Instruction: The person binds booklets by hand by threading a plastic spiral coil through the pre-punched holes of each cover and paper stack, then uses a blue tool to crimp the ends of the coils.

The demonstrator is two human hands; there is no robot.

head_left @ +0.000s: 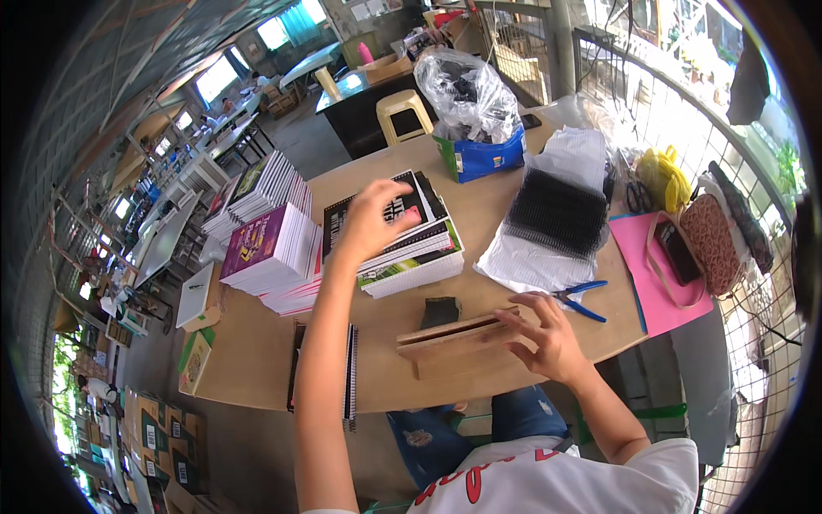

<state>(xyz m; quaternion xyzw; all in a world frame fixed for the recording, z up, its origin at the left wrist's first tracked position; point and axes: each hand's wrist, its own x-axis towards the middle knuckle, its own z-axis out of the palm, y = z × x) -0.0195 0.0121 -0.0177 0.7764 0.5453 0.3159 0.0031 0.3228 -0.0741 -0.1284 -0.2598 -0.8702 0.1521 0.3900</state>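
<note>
My left hand (373,221) is raised over a stack of books (419,272), its fingers curved and apart. Something pink shows at the tip of its thumb. Black-covered books lie on top of this stack, partly hidden by the hand. My right hand (548,336) is spread at the right end of a slotted wooden block (454,341), fingertips at its upper edge. A small dark piece (441,312) lies just behind the block. Under my left forearm is a spiral-bound notebook (351,373), partly covered, at the table's front edge.
Stacks of purple-covered books (265,244) stand at the left. Black binding coils (556,210) lie on white plastic at the right, near blue-handled pliers (584,300). A pink folder (659,291) bears a phone (679,254). A blue box (481,158) sits at the back.
</note>
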